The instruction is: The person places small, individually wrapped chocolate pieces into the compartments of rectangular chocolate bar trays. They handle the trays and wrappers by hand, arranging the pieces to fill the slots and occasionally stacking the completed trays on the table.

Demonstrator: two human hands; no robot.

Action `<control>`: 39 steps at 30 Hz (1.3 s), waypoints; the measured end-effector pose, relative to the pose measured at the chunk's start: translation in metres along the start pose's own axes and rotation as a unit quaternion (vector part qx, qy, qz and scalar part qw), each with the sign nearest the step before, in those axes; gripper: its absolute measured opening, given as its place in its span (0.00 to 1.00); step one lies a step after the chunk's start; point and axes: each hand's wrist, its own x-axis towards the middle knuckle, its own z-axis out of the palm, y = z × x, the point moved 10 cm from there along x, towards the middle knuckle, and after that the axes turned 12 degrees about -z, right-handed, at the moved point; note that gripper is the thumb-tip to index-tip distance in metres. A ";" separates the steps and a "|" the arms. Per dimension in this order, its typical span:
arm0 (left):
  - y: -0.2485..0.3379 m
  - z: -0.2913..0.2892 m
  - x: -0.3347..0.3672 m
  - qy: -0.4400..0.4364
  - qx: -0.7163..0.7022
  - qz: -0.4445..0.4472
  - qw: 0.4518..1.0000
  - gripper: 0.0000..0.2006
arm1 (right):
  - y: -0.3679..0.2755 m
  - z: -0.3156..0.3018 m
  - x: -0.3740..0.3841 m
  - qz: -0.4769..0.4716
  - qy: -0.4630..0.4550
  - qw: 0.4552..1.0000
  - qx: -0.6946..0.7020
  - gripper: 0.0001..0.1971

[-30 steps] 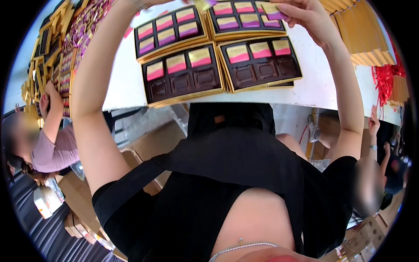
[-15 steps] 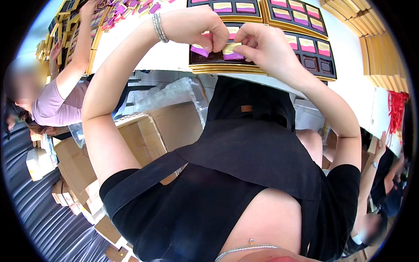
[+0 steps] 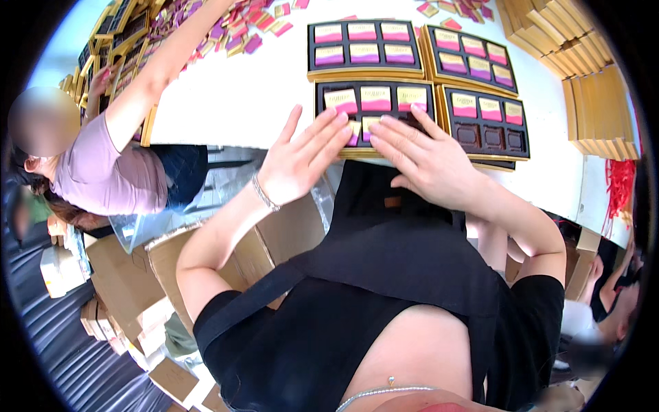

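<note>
Okay, head view. Front-left box [image 3: 376, 154] is sitting on the white bench [image 3: 233, 120], both hands working over its lower row. Left hand [image 3: 294, 161] is lying palm down, fingers [image 3: 319, 142] straight and unclosed, outer one spreading wide, gripping nothing; tips are partly covering a wrapped square [image 3: 354, 132]. Right hand [image 3: 432, 161] is mirroring that: fingers [image 3: 395, 144] extended, outer one splaying, nothing in the grip, tips partly covering another wrapped square [image 3: 367, 128]. Hands are blocking the view, so can't really tell if they're pressing or just hovering. Same box's upper row is carrying three pink-and-gold squares [image 3: 375, 99].

Front-right box [image 3: 491, 155] is standing beside it, pink row filled, lower row showing dark compartments. Back-left box [image 3: 364, 74] and back-right box [image 3: 430, 60] are each holding six squares. Loose squares [image 3: 237, 31] are lying scattered behind, to the left. Gold stacks [image 3: 600, 113] and red ribbons [image 3: 620, 185] are flanking on the right. Co-worker in lilac [image 3: 103, 168] is reaching over the bench at left.
</note>
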 end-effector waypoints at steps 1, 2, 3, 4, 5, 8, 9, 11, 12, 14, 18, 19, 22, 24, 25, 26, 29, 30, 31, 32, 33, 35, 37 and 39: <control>-0.001 -0.001 0.001 0.004 0.003 0.004 1.000 0.28 | 0.002 -0.004 0.000 -0.001 0.009 1.000 0.004 0.36; -0.003 0.000 0.002 0.005 -0.005 0.003 1.000 0.28 | 0.002 -0.004 0.001 0.006 -0.003 0.999 0.038 0.37; -0.005 0.000 0.003 0.006 -0.014 0.002 1.000 0.28 | 0.005 -0.005 0.003 0.014 -0.016 0.997 0.072 0.39; -0.006 -0.001 0.004 0.009 -0.009 -0.001 1.000 0.27 | 0.007 -0.018 0.008 -0.002 0.000 0.999 0.045 0.31; -0.006 -0.003 0.004 0.010 -0.004 -0.005 1.000 0.27 | 0.022 -0.025 0.011 0.024 -0.005 0.994 0.110 0.27; -0.009 -0.007 0.005 0.005 0.015 -0.026 1.000 0.28 | 0.120 -0.042 0.016 0.168 0.010 0.956 0.240 0.16; -0.009 -0.006 0.008 0.003 0.016 -0.027 1.000 0.28 | 0.183 -0.047 0.006 0.268 0.036 0.934 0.234 0.12; -0.008 -0.003 0.011 -0.006 -0.008 -0.017 1.000 0.28 | 0.285 -0.071 -0.014 0.168 0.150 0.974 -0.029 0.11; -0.010 -0.001 0.011 -0.007 -0.013 -0.014 1.000 0.28 | 0.325 -0.060 -0.023 0.195 0.118 0.973 -0.044 0.12; -0.012 0.002 0.010 -0.010 -0.021 -0.024 0.999 0.25 | 0.354 -0.046 -0.017 0.187 0.089 0.977 -0.053 0.14; -0.002 0.001 0.007 0.016 -0.016 0.008 1.000 0.17 | 0.358 -0.013 0.023 0.093 -0.015 0.995 -0.028 0.13; -0.003 0.002 0.007 0.012 -0.024 0.004 1.000 0.18 | 0.357 0.003 0.032 0.075 -0.071 0.994 -0.019 0.13; -0.007 0.005 0.010 0.024 -0.076 -0.001 0.997 0.21 | 0.372 0.013 0.031 0.108 -0.063 0.987 -0.100 0.12; -0.007 0.006 0.005 0.016 -0.080 0.008 0.997 0.26 | 0.370 0.018 0.041 0.144 -0.111 0.976 -0.123 0.13; -0.012 0.001 0.009 0.025 -0.103 -0.017 0.994 0.29 | 0.360 0.006 0.042 0.147 -0.096 0.977 -0.118 0.14; -0.015 -0.003 0.013 0.033 -0.126 -0.042 0.991 0.33 | 0.349 -0.005 0.041 0.150 -0.081 0.979 -0.114 0.14; -0.022 0.007 0.031 -0.040 -0.066 -0.068 0.995 0.40 | 0.292 -0.075 0.031 0.189 0.099 0.977 -0.024 0.14; -0.023 0.012 0.027 -0.050 -0.039 -0.068 0.996 0.39 | 0.262 -0.080 0.024 0.224 0.077 0.971 0.030 0.13; -0.022 0.015 0.026 -0.054 -0.010 -0.062 0.997 0.39 | 0.219 -0.094 0.011 0.261 0.060 0.960 0.076 0.13; -0.023 0.016 0.024 -0.052 -0.006 -0.062 0.997 0.38 | 0.179 -0.090 -0.003 0.241 0.041 0.963 0.116 0.10; -0.023 0.018 0.026 -0.052 -0.009 -0.057 0.997 0.38 | 0.141 -0.080 -0.020 0.227 0.023 0.962 0.152 0.10; -0.020 0.019 0.028 -0.043 -0.002 -0.045 0.998 0.40 | 0.083 -0.082 -0.035 0.193 0.038 0.980 0.026 0.14; -0.021 0.017 0.027 -0.016 -0.053 -0.064 0.996 0.42 | 0.066 -0.078 -0.038 0.222 0.052 0.973 -0.037 0.17; -0.020 0.016 0.028 0.001 -0.078 -0.070 0.995 0.43 | 0.060 -0.060 -0.028 0.232 0.037 0.971 -0.034 0.21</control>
